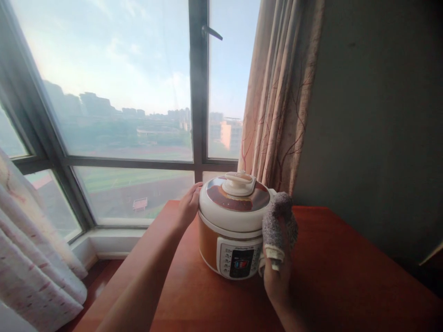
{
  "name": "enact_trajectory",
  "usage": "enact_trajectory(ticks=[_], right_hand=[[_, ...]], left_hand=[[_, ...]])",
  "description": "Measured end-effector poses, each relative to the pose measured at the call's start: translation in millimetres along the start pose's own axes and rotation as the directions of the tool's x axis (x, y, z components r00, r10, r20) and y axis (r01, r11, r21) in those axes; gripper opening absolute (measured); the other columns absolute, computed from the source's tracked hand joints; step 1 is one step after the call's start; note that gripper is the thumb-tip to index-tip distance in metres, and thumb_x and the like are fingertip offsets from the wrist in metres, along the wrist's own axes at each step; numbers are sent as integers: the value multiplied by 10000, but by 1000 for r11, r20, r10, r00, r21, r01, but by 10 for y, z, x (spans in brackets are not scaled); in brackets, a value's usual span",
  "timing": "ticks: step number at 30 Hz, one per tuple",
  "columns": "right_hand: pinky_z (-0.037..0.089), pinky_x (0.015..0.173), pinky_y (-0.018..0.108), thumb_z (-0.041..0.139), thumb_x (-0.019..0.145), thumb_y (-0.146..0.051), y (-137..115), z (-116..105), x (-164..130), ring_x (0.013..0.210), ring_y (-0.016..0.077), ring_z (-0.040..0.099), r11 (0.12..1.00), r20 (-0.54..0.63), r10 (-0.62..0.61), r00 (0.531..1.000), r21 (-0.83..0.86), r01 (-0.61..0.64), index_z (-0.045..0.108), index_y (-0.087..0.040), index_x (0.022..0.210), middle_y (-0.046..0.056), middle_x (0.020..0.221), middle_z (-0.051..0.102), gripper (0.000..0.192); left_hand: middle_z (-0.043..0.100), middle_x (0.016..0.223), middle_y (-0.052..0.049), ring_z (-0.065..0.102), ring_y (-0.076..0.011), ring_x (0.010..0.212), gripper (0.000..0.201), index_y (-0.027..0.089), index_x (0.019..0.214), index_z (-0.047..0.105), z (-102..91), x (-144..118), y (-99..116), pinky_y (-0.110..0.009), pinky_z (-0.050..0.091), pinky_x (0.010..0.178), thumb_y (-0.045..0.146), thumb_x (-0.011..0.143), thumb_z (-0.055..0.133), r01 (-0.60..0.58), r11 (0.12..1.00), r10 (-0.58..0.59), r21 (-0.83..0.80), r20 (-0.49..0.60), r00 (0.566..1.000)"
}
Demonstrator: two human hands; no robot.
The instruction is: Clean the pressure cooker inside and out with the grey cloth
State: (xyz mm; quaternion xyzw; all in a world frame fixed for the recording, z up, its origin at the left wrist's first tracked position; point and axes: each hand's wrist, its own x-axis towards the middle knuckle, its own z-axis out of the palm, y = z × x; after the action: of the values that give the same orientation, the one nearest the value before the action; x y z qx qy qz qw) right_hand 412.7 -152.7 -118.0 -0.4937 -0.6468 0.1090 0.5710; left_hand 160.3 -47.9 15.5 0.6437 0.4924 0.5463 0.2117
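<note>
An electric pressure cooker [211, 246], white and orange-brown with a shiny lid and a cream knob, stands upright on a reddish wooden table. Its control panel faces me. My left hand [190, 203] rests against the upper left side of the cooker, its fingers reaching round the far side and partly hidden. On the other side, my right hand [277, 276] grips a grey-brown cloth [273, 226] with a pale edge. The cloth lies against the cooker's right side and covers most of my right fingers.
The wooden table [332, 258] extends right and towards me. Behind it are a large window [128, 115] with a dark frame, a beige curtain [273, 92] and a dark wall [374, 106]. A pale curtain [38, 258] hangs at the left.
</note>
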Motion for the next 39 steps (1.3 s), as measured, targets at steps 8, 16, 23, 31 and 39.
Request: enact_trajectory(ticks=[8, 16, 23, 31, 39], right_hand=[[263, 1180, 523, 499, 887, -357, -337, -346, 1180, 1384, 297, 411, 974, -153, -226, 962, -59, 219, 494, -246, 1393, 87, 1455, 510, 518], [476, 937, 407, 674, 697, -329, -100, -505, 2111, 957, 286, 653, 946, 206, 248, 946, 159, -283, 720, -179, 824, 50, 905, 744, 202], [537, 615, 316, 634, 759, -374, 70, -644, 2109, 565, 208, 650, 743, 384, 452, 805, 337, -579, 707, -174, 742, 49, 613, 706, 213], [569, 586, 350, 578, 777, -398, 171, -606, 1839, 622, 258, 709, 491, 392, 535, 749, 576, -653, 717, -178, 835, 76, 687, 746, 268], [594, 699, 353, 544, 727, -638, 340, -211, 1103, 851, 241, 734, 412, 174, 549, 817, 795, -446, 672, -255, 879, 4, 864, 774, 431]], left_hand=[[679, 1236, -106, 572, -299, 1203, 491, 173, 1202, 636, -30, -36, 71, -446, 391, 1067, 455, 930, 340, 30, 997, -29, 73, -10, 1000], [701, 1159, -97, 605, -267, 1130, 463, 156, 1150, 636, 37, 37, -116, -379, 435, 1010, 435, 925, 344, -43, 998, 44, -44, 4, 999], [711, 1130, -91, 622, -267, 1095, 443, 164, 1133, 656, 66, 45, -187, -379, 459, 959, 385, 917, 338, -45, 999, 45, -7, -50, 998], [727, 1092, -82, 640, -257, 1061, 443, 181, 1086, 684, 74, 27, -182, -356, 465, 927, 350, 895, 322, -35, 997, 43, 71, -106, 993], [734, 1067, -78, 648, -259, 1029, 447, 191, 1092, 696, 99, 50, -238, -349, 477, 883, 330, 895, 319, -31, 994, 43, 101, -115, 992]])
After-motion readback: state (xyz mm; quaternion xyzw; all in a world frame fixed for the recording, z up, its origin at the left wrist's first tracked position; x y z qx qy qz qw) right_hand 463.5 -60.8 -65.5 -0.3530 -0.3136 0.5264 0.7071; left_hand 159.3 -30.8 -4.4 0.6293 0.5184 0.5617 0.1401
